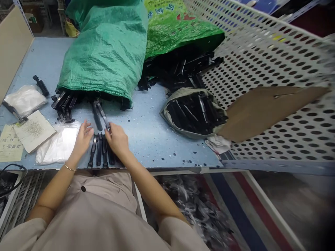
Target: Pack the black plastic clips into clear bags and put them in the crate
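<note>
Several black plastic parts (98, 150) lie side by side at the table's front edge, between my hands. My right hand (116, 138) is closed, its fingers and thumb at the lower end of a black part (102, 113) that slants up toward the green sack. Another dark part (97, 118) lies just left of that one. My left hand (84, 136) is open with its fingers apart, left of the row and beside clear plastic bags (59, 143). More black parts (64, 104) spill from the mouth of the green woven sack (104, 52).
A grey cloth bag (167, 115) of black parts sits on the right, with a white perforated basket (295, 115) and brown cardboard (261, 111) behind. On the left are a white tile (34, 130) and a yellow note (10, 144).
</note>
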A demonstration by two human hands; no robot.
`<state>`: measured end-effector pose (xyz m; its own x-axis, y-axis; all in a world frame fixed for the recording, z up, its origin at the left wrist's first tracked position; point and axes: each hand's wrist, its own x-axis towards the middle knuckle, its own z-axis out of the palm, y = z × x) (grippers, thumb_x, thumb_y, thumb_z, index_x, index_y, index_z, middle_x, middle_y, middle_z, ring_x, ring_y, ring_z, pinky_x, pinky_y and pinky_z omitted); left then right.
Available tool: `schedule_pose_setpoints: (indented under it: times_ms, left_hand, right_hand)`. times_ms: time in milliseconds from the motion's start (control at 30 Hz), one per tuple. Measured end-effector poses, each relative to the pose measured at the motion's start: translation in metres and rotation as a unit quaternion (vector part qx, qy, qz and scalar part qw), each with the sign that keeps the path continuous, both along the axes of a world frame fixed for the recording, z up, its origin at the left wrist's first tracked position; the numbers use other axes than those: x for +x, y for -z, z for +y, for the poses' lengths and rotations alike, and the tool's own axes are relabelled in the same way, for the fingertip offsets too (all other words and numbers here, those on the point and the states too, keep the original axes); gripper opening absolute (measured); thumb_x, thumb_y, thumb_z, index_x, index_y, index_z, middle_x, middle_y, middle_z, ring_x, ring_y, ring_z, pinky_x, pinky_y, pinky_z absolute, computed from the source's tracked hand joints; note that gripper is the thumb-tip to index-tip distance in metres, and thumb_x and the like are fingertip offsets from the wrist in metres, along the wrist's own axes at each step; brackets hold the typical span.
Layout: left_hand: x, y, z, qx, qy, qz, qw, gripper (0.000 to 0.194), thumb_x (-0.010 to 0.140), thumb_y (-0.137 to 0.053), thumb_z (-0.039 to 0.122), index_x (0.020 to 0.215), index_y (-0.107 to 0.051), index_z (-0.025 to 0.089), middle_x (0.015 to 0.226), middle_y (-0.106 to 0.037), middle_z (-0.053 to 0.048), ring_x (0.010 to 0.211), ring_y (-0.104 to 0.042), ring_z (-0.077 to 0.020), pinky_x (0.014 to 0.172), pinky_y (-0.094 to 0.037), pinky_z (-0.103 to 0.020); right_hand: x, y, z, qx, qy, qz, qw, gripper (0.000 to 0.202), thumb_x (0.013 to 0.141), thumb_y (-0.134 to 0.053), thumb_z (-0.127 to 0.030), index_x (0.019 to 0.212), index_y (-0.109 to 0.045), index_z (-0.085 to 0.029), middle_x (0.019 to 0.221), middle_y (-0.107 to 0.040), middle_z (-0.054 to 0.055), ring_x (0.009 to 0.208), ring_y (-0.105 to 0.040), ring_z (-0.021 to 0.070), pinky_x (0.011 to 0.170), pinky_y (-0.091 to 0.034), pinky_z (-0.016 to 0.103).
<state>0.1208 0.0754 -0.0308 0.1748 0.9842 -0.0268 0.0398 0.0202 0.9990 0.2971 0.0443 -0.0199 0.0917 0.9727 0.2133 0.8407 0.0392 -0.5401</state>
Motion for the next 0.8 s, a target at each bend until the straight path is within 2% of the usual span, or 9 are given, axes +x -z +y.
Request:
schedule_pose_setpoints:
  times_ms: [67,167,233,367,467,567,633,700,800]
  left_hand:
    - [0.012,-0.007,0.002,-0.069,0.006,-0.075,0.995,0.075,0.091,-0.061,0.053,0.153,-0.027,0.029,0.134,-0.057,-0.011,0.112,-0.064,-0.0213,0.092,-0.055,-0.036]
    - [0.02,-0.017,-0.004,-0.12,0.019,-0.112,0.986,0.068,0.088,-0.067,0.049,0.146,-0.039,0.028,0.114,-0.063,-0.006,0.088,-0.067,-0.0164,0.078,-0.057,-0.031]
    - [0.018,-0.024,-0.013,-0.124,0.029,-0.114,0.985,0.061,0.087,-0.068,0.046,0.141,-0.046,0.027,0.106,-0.063,-0.004,0.081,-0.066,-0.0146,0.075,-0.057,-0.03]
    - [0.013,-0.03,-0.037,-0.123,0.083,-0.077,0.986,0.066,0.089,-0.065,0.049,0.146,-0.041,0.028,0.114,-0.064,-0.007,0.087,-0.068,-0.0199,0.077,-0.059,-0.035]
    - [0.012,-0.025,-0.048,-0.028,0.075,-0.004,0.997,0.072,0.091,-0.062,0.051,0.152,-0.033,0.027,0.145,-0.051,-0.012,0.125,-0.058,-0.0302,0.101,-0.052,-0.044]
    - [0.008,-0.016,-0.047,0.058,0.044,0.057,0.996,0.077,0.091,-0.062,0.05,0.155,-0.028,0.026,0.161,-0.032,-0.011,0.147,-0.034,-0.0316,0.12,-0.034,-0.047]
    - [0.003,-0.014,-0.04,0.032,0.042,0.042,0.998,0.075,0.091,-0.061,0.051,0.155,-0.028,0.027,0.154,-0.042,-0.013,0.136,-0.05,-0.0301,0.112,-0.044,-0.046]
    - [0.0,-0.016,-0.032,-0.017,0.031,0.009,0.999,0.073,0.093,-0.058,0.052,0.154,-0.028,0.026,0.134,-0.058,-0.012,0.106,-0.067,-0.0242,0.091,-0.056,-0.04]
    - [-0.002,-0.023,-0.024,-0.027,0.016,-0.006,0.999,0.067,0.093,-0.057,0.052,0.15,-0.035,0.025,0.109,-0.066,-0.007,0.078,-0.068,-0.0165,0.073,-0.057,-0.032]
  right_hand:
    - [-0.006,0.003,-0.032,0.046,-0.079,-0.042,0.995,0.039,0.099,-0.041,-0.031,0.13,-0.059,-0.014,0.097,-0.067,0.016,0.092,-0.058,0.0298,0.081,-0.047,0.042]
    - [-0.009,0.001,-0.05,0.082,-0.21,-0.005,0.974,0.033,0.1,-0.043,-0.029,0.127,-0.061,-0.02,0.098,-0.066,0.012,0.089,-0.058,0.0254,0.081,-0.048,0.041]
    - [-0.005,-0.004,-0.044,0.09,-0.182,0.073,0.976,0.031,0.102,-0.04,-0.032,0.124,-0.059,-0.022,0.103,-0.065,0.01,0.093,-0.059,0.0231,0.083,-0.048,0.039]
    - [0.0,-0.011,-0.009,0.068,-0.036,0.131,0.988,0.036,0.102,-0.034,-0.047,0.106,-0.057,-0.02,0.099,-0.062,0.01,0.094,-0.058,0.0231,0.083,-0.047,0.037]
    - [-0.008,-0.011,0.012,0.014,-0.06,0.179,0.982,0.043,0.1,-0.031,-0.057,0.082,-0.051,-0.023,0.082,-0.058,0.006,0.083,-0.057,0.0205,0.078,-0.045,0.033]
    - [-0.016,-0.009,0.013,-0.088,-0.061,0.33,0.938,0.051,0.1,-0.023,-0.063,0.076,-0.045,-0.023,0.067,-0.05,0.0,0.062,-0.05,0.0153,0.062,-0.042,0.029]
    - [-0.019,-0.007,0.001,-0.128,-0.091,0.359,0.92,0.056,0.1,-0.019,-0.066,0.076,-0.046,-0.023,0.064,-0.048,-0.001,0.057,-0.046,0.014,0.058,-0.04,0.028]
    - [-0.022,-0.003,-0.018,-0.104,-0.145,0.285,0.942,0.056,0.098,-0.026,-0.068,0.079,-0.051,-0.021,0.071,-0.054,0.002,0.065,-0.05,0.0156,0.064,-0.042,0.029]
    - [-0.03,0.004,-0.045,-0.038,-0.171,0.138,0.975,0.047,0.1,-0.034,-0.058,0.084,-0.055,-0.02,0.084,-0.06,0.008,0.08,-0.054,0.0194,0.074,-0.042,0.031]
